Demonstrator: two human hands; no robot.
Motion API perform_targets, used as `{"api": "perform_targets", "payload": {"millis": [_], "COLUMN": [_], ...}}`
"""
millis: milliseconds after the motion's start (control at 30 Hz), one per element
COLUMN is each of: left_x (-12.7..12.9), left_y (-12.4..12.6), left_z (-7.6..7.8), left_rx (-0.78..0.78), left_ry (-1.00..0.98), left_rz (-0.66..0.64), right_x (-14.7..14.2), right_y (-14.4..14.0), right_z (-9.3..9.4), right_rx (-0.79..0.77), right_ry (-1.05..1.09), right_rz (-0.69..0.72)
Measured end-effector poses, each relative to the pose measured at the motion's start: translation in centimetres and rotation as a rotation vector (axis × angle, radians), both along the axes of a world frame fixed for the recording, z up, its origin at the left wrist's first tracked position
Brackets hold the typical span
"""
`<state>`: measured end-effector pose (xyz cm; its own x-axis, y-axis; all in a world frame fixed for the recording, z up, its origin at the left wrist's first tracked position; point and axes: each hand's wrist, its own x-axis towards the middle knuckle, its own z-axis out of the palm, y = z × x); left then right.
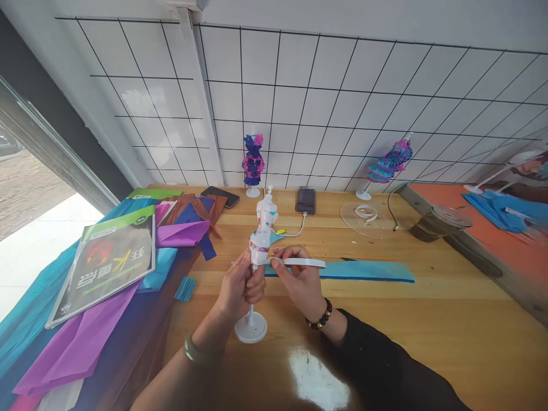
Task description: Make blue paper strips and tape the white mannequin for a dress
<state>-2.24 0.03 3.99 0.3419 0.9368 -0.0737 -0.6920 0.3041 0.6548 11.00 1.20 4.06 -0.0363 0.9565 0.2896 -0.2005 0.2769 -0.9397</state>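
Gripping the upright mannequin (262, 228) at its waist, the left hand (237, 288) steadies it; the right hand (299, 279) pinches a white strip (299, 262) running rightward from the waist.

A small mannequin (262, 234) on a stand is held upright above the table (428, 319), near its front middle. The left hand (237, 285) is wrapped around the mannequin's pole, and the right hand (299, 279) is placed just to its right, with a strip of tape (299, 262) pinched between the fingers and stretched rightward. A paper strip (363, 270) is laid flat behind the right hand. Sheets of paper (85, 337) are piled at the left, with a booklet (107, 260) set on top. A phone (220, 196) and a power bank (306, 201) are laid farther back. Two dressed mannequins (253, 162) are stood against the wall (342, 103) behind. A tray (492, 240) is placed at the right.
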Motion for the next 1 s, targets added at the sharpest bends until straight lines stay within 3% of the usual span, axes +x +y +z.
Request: {"api": "perform_targets", "payload": {"millis": [567, 1000], "left_x": [-0.1, -0.5], "left_y": [0.2, 0.5], "left_z": [-0.8, -1.1], "left_rx": [0.0, 0.019], "left_ry": [-0.083, -0.109], "left_rz": [-0.192, -0.264], "right_x": [0.1, 0.5], "right_y": [1.1, 1.4], "right_z": [0.1, 1.0], "right_rx": [-0.184, -0.177], "right_ry": [0.113, 0.087], "right_rz": [0.208, 0.275]}}
